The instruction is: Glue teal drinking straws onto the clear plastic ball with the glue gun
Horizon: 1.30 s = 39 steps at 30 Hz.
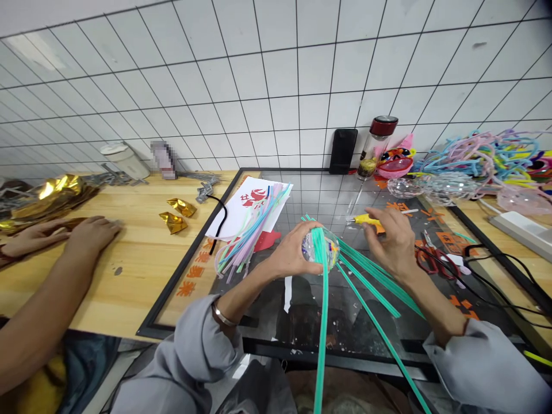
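Note:
My left hand (290, 250) is closed around a clear ball (321, 248) with glittery bits inside, held above a dark glass work board (196, 244). Several long teal strips (366, 282) fan out from the ball toward me and to the right. My right hand (390, 241) hovers just right of the ball, fingers curled and pinching near the strips' upper ends. A yellow glue gun (365, 219) lies right behind that hand.
Pastel strips (250, 233) lie on white paper at the board's left. Red scissors (433, 260), black cables and a power strip (524, 230) sit right. A phone (342, 150), a jar (376, 146) and coloured hoops (483, 152) line the wall. Another person's arm (52, 287) rests beside gold foil (176, 214).

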Each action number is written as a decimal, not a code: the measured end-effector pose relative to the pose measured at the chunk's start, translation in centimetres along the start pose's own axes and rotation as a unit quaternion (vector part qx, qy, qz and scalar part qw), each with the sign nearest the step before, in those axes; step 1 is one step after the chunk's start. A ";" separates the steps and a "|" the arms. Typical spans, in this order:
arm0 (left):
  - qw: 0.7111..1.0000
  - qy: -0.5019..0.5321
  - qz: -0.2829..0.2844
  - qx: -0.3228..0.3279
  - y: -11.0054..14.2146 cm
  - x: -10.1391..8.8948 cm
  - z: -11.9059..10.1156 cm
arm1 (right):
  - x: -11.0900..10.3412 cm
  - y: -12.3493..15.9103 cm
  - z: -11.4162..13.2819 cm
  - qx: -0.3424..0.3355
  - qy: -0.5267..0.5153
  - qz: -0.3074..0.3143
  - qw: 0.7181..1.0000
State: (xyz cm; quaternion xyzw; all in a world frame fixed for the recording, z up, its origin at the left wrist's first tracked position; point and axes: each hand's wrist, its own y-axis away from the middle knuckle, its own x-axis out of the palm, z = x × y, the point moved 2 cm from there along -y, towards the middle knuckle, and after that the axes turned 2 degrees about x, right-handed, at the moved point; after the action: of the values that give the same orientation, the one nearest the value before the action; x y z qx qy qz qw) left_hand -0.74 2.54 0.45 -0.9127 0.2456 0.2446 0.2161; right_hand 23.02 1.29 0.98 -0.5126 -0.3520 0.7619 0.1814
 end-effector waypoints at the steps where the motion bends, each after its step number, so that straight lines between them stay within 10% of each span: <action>1: 1.000 0.000 -0.001 0.003 0.0 0.0 0.0 | -0.4 0.0 1.3 -0.034 -0.031 -0.016 0.999; 9: 0.999 -0.009 -0.008 0.031 0.0 0.1 0.4 | -1.1 1.6 8.3 -0.226 -0.097 -0.005 0.969; 39: 1.000 -0.008 -0.009 0.003 -0.1 0.2 -0.1 | -0.1 1.9 7.0 -0.171 -0.206 -0.003 0.963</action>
State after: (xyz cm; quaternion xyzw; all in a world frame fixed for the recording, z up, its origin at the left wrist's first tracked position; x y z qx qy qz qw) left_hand -0.55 2.50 0.46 -0.9122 0.2368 0.2489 0.2233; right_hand 16.87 -2.54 1.29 -0.3669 -0.5084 0.7788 0.0167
